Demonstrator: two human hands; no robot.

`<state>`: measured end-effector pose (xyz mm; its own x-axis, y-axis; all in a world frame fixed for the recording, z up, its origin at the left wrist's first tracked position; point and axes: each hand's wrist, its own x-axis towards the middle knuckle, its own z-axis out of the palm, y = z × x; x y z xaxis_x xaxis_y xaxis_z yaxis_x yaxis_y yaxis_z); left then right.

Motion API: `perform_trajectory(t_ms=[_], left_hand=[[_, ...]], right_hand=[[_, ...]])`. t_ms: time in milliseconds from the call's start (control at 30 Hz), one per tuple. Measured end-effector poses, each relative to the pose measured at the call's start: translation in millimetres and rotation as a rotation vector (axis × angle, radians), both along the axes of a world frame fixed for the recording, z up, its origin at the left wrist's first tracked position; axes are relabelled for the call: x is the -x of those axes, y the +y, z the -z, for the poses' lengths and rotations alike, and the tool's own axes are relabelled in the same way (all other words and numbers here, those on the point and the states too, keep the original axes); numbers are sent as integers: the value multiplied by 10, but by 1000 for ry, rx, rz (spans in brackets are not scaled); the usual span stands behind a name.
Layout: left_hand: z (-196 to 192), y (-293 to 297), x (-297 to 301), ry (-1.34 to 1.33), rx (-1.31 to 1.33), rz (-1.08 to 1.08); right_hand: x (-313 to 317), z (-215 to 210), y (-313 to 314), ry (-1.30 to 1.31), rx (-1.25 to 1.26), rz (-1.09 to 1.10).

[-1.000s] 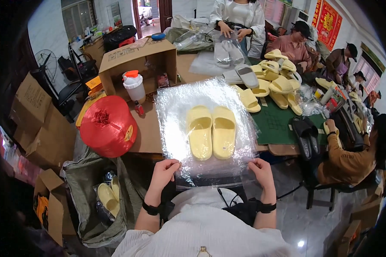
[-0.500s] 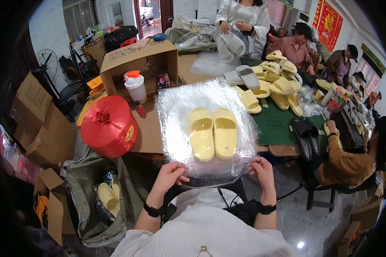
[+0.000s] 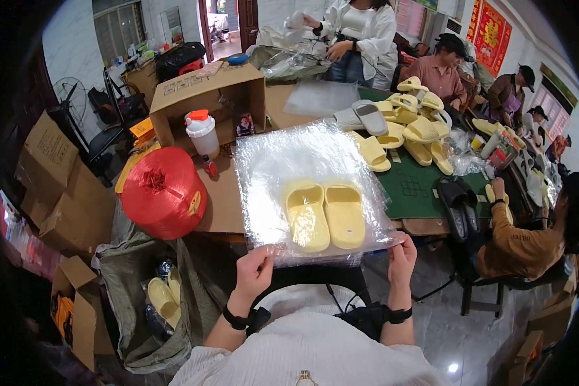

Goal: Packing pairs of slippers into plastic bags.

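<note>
At far left, a large red spool of twine point(image 3: 165, 192) sits on the brown table point(image 3: 222, 206), with a white jug with an orange cap point(image 3: 201, 132) and an open cardboard box point(image 3: 207, 101) behind it. The left hand point(image 3: 254, 270) pinches the near left edge of a clear, crinkled plastic bag point(image 3: 309, 186). The bag lies flat on the table edge, glossy with glare, its near edge hanging over. Inside, side by side, lie two pale yellow slippers point(image 3: 325, 215). The right hand point(image 3: 402, 257) grips the bag's near right corner. Further right, loose yellow slippers point(image 3: 408, 125) are piled on a green mat point(image 3: 418, 186).
</note>
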<state>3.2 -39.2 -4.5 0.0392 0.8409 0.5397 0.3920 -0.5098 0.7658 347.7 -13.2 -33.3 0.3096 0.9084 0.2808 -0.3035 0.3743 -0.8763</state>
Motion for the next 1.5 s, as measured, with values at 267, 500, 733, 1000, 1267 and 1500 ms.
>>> perform_trajectory(t_ms=[267,500,733,1000,1267,1500], left_hand=[[151,16,-202,-37,-202,115],[467,-56,-275,-400,77,389],[378,83,-392,-618,381,41],[367,122,-278,-742,760,388],[317,-25,-231,-917,694,490],[415,-198,-29,-807,560,307]], right_hand=[[194,-213,-10,348,129,-206],[105,152,65,-59,521,-190],[397,33,7,-12,398,-236],[601,-186,-127,-35,245,-260],[877,-323,-139,-635,-110,8],[1044,-526,-201,-854,-129,-333]])
